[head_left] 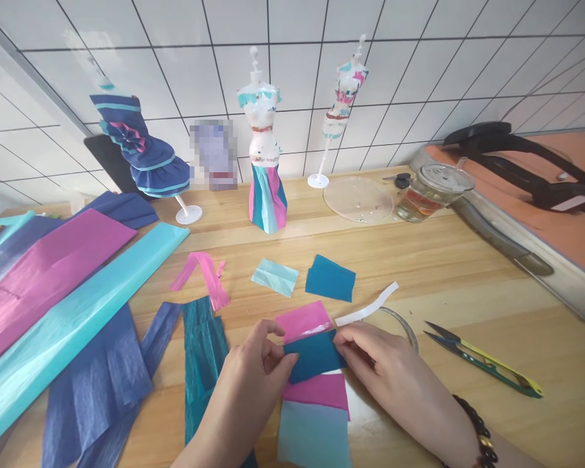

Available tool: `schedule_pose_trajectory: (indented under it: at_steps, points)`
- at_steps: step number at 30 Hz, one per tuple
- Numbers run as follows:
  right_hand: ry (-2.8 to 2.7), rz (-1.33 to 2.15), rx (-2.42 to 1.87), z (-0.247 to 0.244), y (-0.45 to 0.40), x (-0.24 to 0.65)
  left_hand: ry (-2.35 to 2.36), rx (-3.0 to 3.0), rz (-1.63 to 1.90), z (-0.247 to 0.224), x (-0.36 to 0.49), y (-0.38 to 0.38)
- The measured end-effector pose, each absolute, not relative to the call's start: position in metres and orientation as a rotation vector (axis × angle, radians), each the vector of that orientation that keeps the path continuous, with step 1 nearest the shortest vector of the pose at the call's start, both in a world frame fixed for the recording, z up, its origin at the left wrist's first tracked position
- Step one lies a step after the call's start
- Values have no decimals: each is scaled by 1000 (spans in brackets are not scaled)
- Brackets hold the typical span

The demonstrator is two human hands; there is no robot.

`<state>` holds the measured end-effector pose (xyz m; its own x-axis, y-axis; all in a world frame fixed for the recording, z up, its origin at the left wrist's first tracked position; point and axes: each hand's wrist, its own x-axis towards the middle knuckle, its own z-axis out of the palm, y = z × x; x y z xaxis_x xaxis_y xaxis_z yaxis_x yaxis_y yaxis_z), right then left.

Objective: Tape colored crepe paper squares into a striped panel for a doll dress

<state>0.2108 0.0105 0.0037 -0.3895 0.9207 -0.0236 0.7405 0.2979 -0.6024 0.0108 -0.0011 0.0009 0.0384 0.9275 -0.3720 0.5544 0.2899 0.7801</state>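
Far to the left, folded magenta paper (58, 273) and a long cyan fold (82, 312) lie slantwise; just beyond stands a mannequin in a navy dress (143, 143); next come a pink strip (207, 276) and, nearer the viewer, dark teal crepe paper (202, 364); the left hand (246, 377) has its thumb pressed on the left edge of a teal-blue rectangle (316, 354) against curled fingers, its index finger bent and apart; behind stands a mannequin in a striped skirt (268, 198); the rectangle lies at the front middle, between a pink piece (305, 320) and a magenta piece (319, 391), with a pale blue piece (314, 432) nearest the viewer; the right hand (394, 374) pinches the rectangle's right edge between thumb and index finger; a white strip (370, 303) curves just beyond it; farther right are a lidded cup (429, 192) and thread clippers (487, 364).
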Motion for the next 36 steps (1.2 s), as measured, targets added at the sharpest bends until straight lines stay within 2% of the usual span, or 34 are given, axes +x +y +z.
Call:
schedule_pose_trajectory:
  at_steps: [7,36]
  points:
    - [-2299,655,-1436,-1,12,214,1626,1353,461,9,12,1]
    - [-2428,546,-1467,-8,12,210,1592,1555,465,-8,11,-4]
